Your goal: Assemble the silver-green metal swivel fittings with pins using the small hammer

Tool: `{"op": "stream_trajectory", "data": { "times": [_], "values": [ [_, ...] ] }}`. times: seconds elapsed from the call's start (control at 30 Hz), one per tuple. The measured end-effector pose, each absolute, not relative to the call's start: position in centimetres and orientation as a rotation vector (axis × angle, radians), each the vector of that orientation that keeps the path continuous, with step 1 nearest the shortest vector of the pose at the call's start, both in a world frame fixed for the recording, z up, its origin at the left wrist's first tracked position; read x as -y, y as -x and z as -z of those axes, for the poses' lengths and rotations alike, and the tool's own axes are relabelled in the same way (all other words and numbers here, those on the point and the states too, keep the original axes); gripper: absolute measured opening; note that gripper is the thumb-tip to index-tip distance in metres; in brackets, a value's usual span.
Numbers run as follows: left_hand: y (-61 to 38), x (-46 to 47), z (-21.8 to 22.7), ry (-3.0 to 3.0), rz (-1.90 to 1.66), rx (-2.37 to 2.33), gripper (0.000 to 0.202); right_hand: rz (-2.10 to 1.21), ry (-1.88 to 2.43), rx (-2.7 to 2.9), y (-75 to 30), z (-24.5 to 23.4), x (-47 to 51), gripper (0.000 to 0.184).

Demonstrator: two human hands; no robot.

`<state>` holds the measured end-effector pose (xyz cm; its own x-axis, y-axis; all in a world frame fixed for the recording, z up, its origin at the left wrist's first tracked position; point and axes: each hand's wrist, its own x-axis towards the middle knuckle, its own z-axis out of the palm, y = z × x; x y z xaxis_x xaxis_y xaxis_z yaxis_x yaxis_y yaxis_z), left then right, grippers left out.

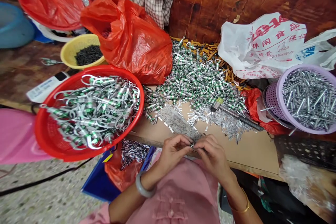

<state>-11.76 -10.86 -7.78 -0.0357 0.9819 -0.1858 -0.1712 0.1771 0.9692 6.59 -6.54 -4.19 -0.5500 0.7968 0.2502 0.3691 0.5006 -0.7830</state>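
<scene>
At the front edge of the table, my left hand (pixel 175 151) and my right hand (pixel 212 152) meet fingertip to fingertip. Between them they pinch a small metal part (pixel 192 145), mostly hidden by the fingers, so its kind does not show. Just beyond lies a grey speckled slab (pixel 180 123) with a few small silver links about it. Behind that spreads a large heap of green-and-silver metal pieces with hooks (pixel 199 77). A hammer-like tool with a dark handle (pixel 240 117) rests across a pile of small flat silver links (pixel 228 126).
A red basket (pixel 140 112) full of green-and-silver pieces stands at left, a purple basket (pixel 279 91) of metal rods at right. Behind are a red plastic bag (pixel 139 38), a yellow basket (pixel 68 50) with black pieces and a white bag (pixel 262 49). A blue box (pixel 97 178) sits below.
</scene>
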Motion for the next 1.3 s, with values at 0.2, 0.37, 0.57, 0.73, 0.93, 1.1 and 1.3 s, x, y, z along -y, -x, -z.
{"op": "stream_trajectory", "data": {
  "times": [0.2, 0.37, 0.57, 0.73, 0.93, 1.1, 1.3],
  "values": [
    [11.6, 10.3, 8.4, -0.776, -1.177, -1.051, 0.013, -0.935, 0.877, 2.132, -6.7, 4.2, 6.5, 0.017],
    [11.3, 10.6, 8.2, -0.705, -1.239, -1.046, 0.015, -1.003, 0.920, 2.137, -6.8, 4.2, 6.8, 0.012],
    [11.5, 10.8, 7.6, -0.771, -1.304, -1.199, 0.007, -1.150, 1.175, 2.060, -6.7, 4.5, 8.1, 0.020],
    [12.6, 9.7, 6.1, -1.467, -1.264, -1.243, 0.009, -1.108, 1.155, 2.019, -6.9, 4.7, 8.1, 0.018],
    [12.9, 9.3, 5.3, -1.655, -1.109, -1.127, 0.013, -1.135, 1.221, 1.933, -7.4, 4.9, 8.1, 0.010],
    [11.8, 10.2, 6.2, -1.259, -0.938, -1.187, 0.010, -1.420, 1.324, 1.918, -8.2, 4.6, 8.7, 0.020],
    [9.4, 13.2, 9.0, -0.534, -0.961, -0.974, 0.028, -1.758, 1.499, 1.632, -10.0, 5.6, 10.2, 0.039]
  ]
}}
